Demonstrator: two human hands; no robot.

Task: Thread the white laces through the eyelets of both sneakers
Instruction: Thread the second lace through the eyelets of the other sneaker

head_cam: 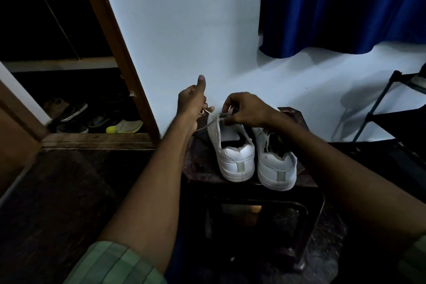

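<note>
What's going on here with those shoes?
A person is lacing a pair of white sneakers that stand side by side, heels toward the camera, on a small dark table. The left hand pulls a white lace out to the side, thumb raised, while the right hand pinches the lace at the front of the left sneaker. The right sneaker already shows some lacing, though how much is unclear.

A home, by the look of it, near a doorway. Left of the white wall, a brown door frame with old shoes piled behind. Right of the wall, a blue curtain hanging down.
</note>
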